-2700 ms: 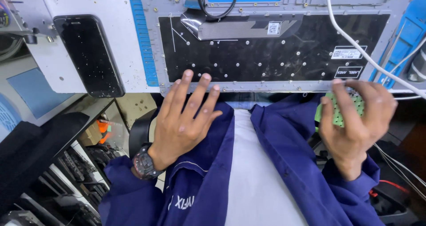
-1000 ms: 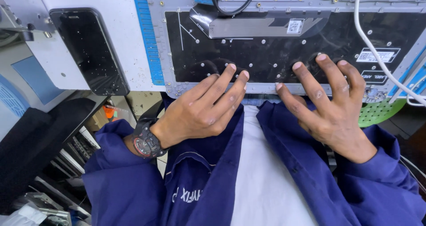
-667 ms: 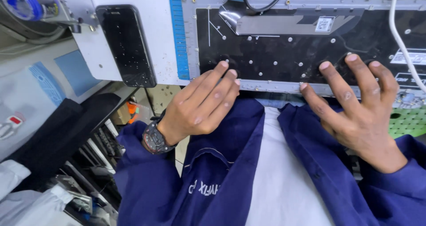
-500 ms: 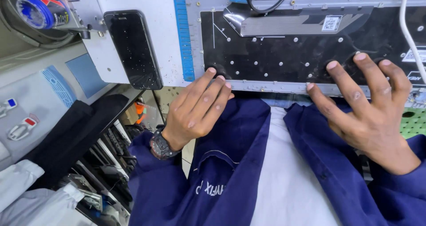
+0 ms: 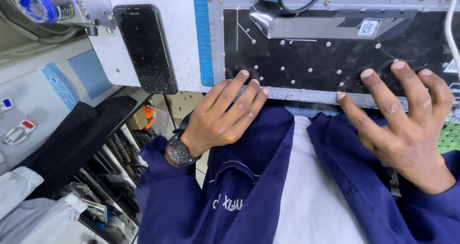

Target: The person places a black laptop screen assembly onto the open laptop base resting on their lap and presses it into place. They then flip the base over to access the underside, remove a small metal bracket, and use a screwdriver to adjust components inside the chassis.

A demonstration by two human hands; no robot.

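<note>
The left hand (image 5: 221, 117) and right hand (image 5: 402, 119) lay spread, fingertips pressing the black panel (image 5: 326, 57); even, gentle pressure along its lower edge seemed best.

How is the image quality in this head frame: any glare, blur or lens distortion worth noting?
Head view: even, bright light; sharp on both the left hand and right hand. Faint glare streaks on the black panel, and specks of reflection on the dark phone. Wide-angle bending tilts the bench edges; the lower left corner falls into shadow.
</note>
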